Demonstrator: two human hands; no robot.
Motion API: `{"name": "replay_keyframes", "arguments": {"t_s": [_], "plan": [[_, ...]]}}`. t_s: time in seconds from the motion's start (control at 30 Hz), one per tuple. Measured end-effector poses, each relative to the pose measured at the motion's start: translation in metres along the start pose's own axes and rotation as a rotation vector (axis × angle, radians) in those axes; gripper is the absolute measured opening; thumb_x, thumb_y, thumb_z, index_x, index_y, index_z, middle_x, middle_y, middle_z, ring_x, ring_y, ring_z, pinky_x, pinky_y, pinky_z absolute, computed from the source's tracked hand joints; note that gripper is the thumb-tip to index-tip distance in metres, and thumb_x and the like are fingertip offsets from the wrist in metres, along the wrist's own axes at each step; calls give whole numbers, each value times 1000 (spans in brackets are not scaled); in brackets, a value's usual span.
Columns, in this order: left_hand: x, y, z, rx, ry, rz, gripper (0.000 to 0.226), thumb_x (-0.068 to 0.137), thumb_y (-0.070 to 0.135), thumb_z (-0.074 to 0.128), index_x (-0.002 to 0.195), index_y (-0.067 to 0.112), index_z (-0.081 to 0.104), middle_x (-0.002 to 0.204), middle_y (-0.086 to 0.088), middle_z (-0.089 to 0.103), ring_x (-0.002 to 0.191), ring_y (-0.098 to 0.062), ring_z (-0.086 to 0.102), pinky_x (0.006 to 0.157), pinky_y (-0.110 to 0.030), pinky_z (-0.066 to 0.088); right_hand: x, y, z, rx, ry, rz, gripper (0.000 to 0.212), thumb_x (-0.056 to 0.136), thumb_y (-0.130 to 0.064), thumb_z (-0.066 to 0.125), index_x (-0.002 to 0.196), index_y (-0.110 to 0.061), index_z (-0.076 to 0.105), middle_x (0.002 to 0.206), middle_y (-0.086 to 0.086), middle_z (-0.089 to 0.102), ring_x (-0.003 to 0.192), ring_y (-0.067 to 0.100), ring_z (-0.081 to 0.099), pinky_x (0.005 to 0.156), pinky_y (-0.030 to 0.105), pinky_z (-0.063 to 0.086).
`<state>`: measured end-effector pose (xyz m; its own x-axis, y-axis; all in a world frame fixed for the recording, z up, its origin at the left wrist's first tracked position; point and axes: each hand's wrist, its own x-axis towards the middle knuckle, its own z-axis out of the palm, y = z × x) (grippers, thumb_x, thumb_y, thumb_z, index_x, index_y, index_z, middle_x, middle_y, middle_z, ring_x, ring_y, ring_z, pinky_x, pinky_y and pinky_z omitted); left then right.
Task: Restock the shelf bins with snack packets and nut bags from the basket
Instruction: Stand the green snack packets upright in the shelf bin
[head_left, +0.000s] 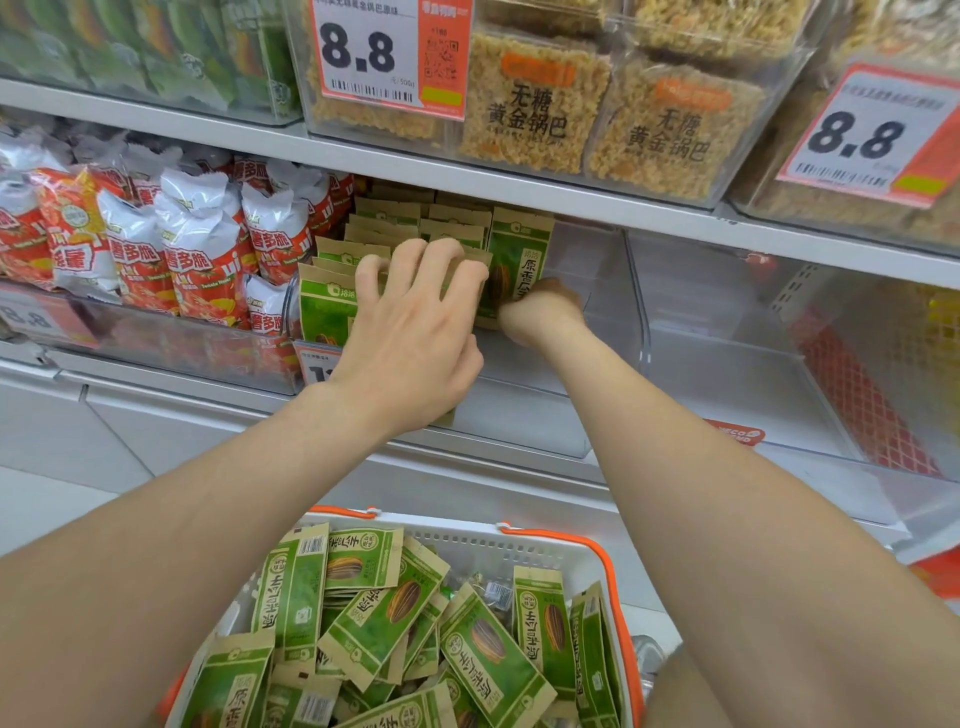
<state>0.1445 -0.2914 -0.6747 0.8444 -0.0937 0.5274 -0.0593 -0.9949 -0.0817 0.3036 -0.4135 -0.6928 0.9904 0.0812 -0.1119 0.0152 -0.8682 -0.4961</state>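
The upright packet (521, 260), green and kraft-brown with a striped seed printed on it, stands on end at the right of the stock in the clear bin (597, 322). Its long axis is vertical, its printed face towards the aisle and its top seal up. The right hand (540, 312) is bunched closed on its lower right edge, wrist bent inward, forearm reaching up from lower right.

Just left of it stands the row of packets (332, 306), also on end and facing out, stepped back in several ranks too overlapped to count. The left hand (415, 332) lies over them, four fingers bent and hooked over their tops, thumb low by the bin's front wall.

Below, one white basket (571, 553) with orange handles holds the loose packets (488, 644), well over a dozen, lying flat and pointing every way.

In the next bin to the left are red-and-white snack bags (202, 260), many. On the shelf above, two price tags (363, 52) read 8.8 beside rice-crust packs (535, 109).
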Motion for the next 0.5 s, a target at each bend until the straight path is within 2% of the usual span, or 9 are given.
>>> {"name": "replay_keyframes", "arguments": {"t_s": [0.1,0.17,0.23,0.3,0.37,0.43,0.5], "plan": [[-4,1,-9,-3,83,43,44,84,24,56,127,15,56,132,-11,50,118,-36,46,92,-50,37,-31,-2,-7,-90,117,-195,27,95,-29,56,110,-7,60,101,10,62,90,30,61,72,33,50],[-6,2,-16,-5,133,112,30,84,17,55,114,14,56,115,-12,51,102,-34,47,81,-47,38,-55,-1,-13,-97,194,-350,14,94,-19,54,99,-7,58,96,12,59,85,34,58,73,38,53],[-11,3,-21,-79,114,166,13,88,16,54,101,14,51,97,-7,51,86,-30,49,70,-44,39,-76,2,-20,-179,239,-564,12,89,-10,51,95,-8,61,94,12,61,85,36,60,73,42,55],[-21,4,-24,-187,29,145,9,92,25,54,93,19,48,81,-2,55,71,-31,57,59,-39,40,-98,6,-28,-209,157,-772,17,82,-6,49,89,-15,62,91,8,64,84,34,61,72,42,55],[-33,7,-24,-160,-118,64,16,94,35,53,87,21,51,72,-1,57,67,-35,63,55,-35,41,-117,14,-31,-249,33,-913,17,76,-10,48,83,-20,60,84,4,67,80,31,63,68,39,53],[-46,11,-23,-65,-315,35,24,96,40,50,88,20,59,78,-5,60,77,-36,67,60,-35,43,-134,25,-25,-365,-71,-935,16,75,-14,49,77,-21,63,77,4,70,76,31,64,66,39,54],[-56,17,-21,-9,-475,73,25,96,41,50,99,21,65,89,-6,62,89,-36,68,64,-35,43,-146,39,-10,-482,-216,-863,19,77,-14,53,80,-18,72,79,8,72,79,33,66,67,41,56]]}}
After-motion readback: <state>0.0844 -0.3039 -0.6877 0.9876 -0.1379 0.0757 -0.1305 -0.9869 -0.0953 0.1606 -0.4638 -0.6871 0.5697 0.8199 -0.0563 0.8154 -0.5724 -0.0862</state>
